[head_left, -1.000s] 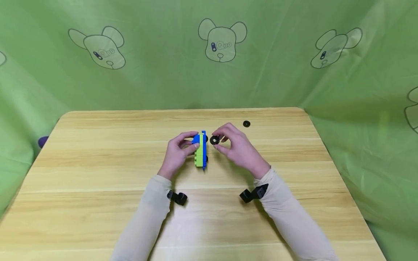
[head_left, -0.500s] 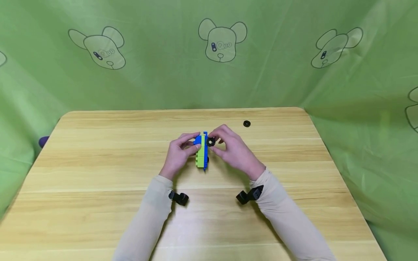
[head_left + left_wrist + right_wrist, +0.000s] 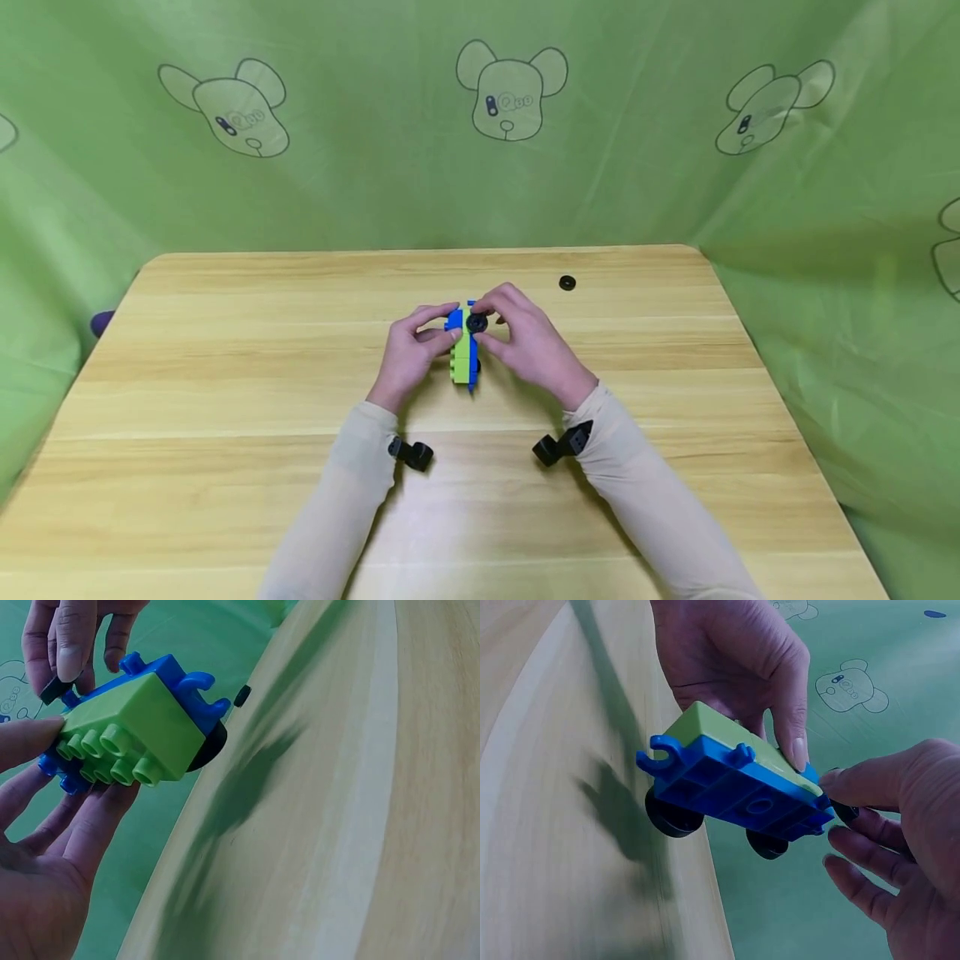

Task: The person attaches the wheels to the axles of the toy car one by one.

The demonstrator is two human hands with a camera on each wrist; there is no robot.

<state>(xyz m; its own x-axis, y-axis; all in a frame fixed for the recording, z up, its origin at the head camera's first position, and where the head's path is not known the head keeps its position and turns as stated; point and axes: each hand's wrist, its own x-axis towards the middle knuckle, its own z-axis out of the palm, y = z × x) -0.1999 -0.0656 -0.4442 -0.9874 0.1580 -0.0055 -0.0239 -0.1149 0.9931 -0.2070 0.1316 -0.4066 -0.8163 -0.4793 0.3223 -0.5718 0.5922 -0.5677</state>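
Note:
My left hand [image 3: 405,354] grips a toy block car [image 3: 461,367], lime-green bricks on a blue chassis, held tilted on its side above the table. In the right wrist view, two black wheels [image 3: 673,817] sit on one side of the blue chassis [image 3: 757,791], whose underside shows. Thumb and fingers of my right hand [image 3: 528,342] pinch a loose black wheel [image 3: 477,323] at the chassis side, near the car's far end. The left wrist view has this wheel [image 3: 52,691] close by a blue axle stub; whether they touch I cannot tell.
Another black wheel [image 3: 567,283] lies on the wooden table [image 3: 225,367] beyond my right hand. A green curtain [image 3: 375,167] with mouse-head prints hangs behind the table and down both sides. Black wrist cameras [image 3: 411,455] are strapped over both sleeves.
My right hand has moved left, bringing the wheel from a gap beside the car up to its chassis. My left hand and the car have barely shifted.

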